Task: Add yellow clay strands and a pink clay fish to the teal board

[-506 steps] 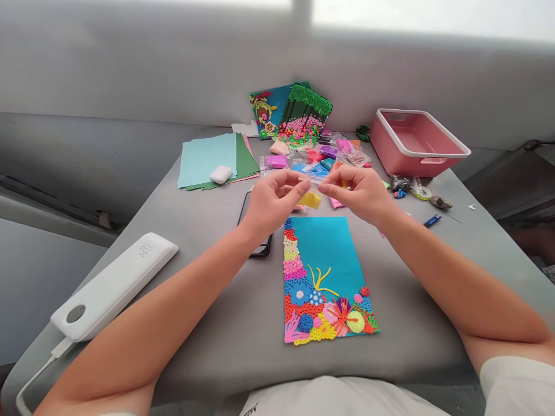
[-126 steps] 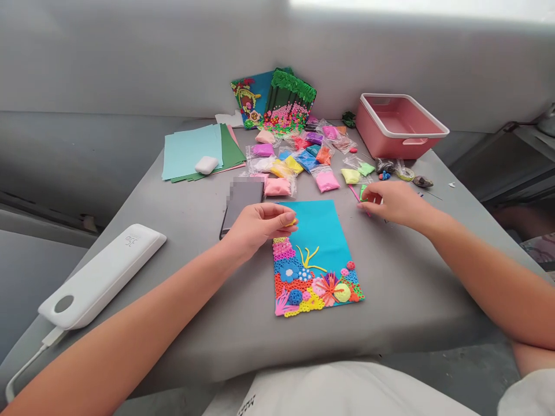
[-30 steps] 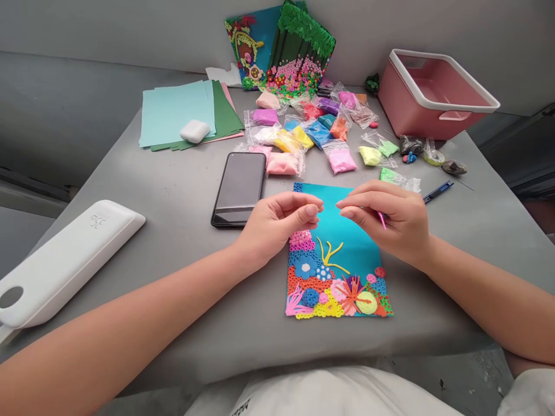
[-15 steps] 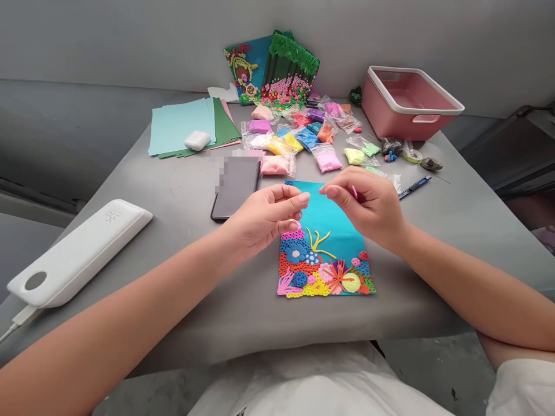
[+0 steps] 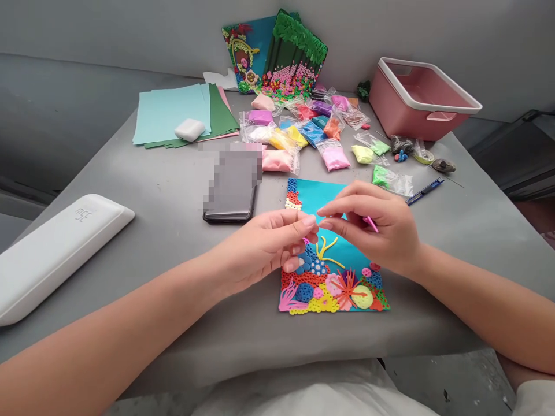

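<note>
Over the blue clay picture (image 5: 321, 199), my left hand (image 5: 277, 240) has thumb and index finger pinched together; whatever lies between them is too small to name. Close on its right, my right hand (image 5: 377, 225) holds a thin pink tool (image 5: 371, 224) in its curled fingers, its thumb and index finger nearly meeting. The picture carries colourful coral and flower shapes along its lower part, among them a yellow branching piece (image 5: 323, 249) and an orange spiky one (image 5: 348, 289).
Bags of coloured clay (image 5: 312, 133) spread behind the picture. A phone (image 5: 232, 190), a white device (image 5: 65, 254), coloured sheets (image 5: 171, 112) and a white case (image 5: 189, 130) are on the left. A blue cutter (image 5: 425, 191) and a pink basket (image 5: 427, 95) stand on the right.
Both hands are lower over the picture and nearer each other. More of the pink tool shows in my right hand. The whole view has shifted slightly.
</note>
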Tool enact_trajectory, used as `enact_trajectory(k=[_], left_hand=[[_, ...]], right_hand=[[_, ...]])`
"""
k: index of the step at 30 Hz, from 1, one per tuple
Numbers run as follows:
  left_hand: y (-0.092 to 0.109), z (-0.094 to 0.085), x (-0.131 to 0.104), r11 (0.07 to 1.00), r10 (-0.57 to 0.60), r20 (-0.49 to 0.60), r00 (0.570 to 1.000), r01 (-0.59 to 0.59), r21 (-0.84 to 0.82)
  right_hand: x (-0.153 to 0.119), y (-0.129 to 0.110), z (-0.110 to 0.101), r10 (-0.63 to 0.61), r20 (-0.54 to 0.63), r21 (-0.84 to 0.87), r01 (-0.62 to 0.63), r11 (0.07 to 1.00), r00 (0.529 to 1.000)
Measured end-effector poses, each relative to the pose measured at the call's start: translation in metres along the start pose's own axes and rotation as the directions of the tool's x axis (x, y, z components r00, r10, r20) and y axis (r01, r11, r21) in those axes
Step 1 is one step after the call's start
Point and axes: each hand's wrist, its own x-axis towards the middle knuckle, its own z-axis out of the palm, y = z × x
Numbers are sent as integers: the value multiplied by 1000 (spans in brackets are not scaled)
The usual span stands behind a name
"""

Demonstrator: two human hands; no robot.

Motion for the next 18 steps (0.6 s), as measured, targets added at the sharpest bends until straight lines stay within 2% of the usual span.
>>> enact_trajectory(k=[6,11,18], left_hand=[[-6,-1,4,991,102,-48,994,-98,87],[-9,-2,3,992,124,-24,992,-123,38],[-11,-3,3,963,206,-21,978,-199,183]], right_hand=[[-2,-1,3,-14,5,-9,14,1000,1000],[-3,-1,6,-60,19,-23,61,998,998],[-5,0,9,-109,-23,-51,108,993,994]])
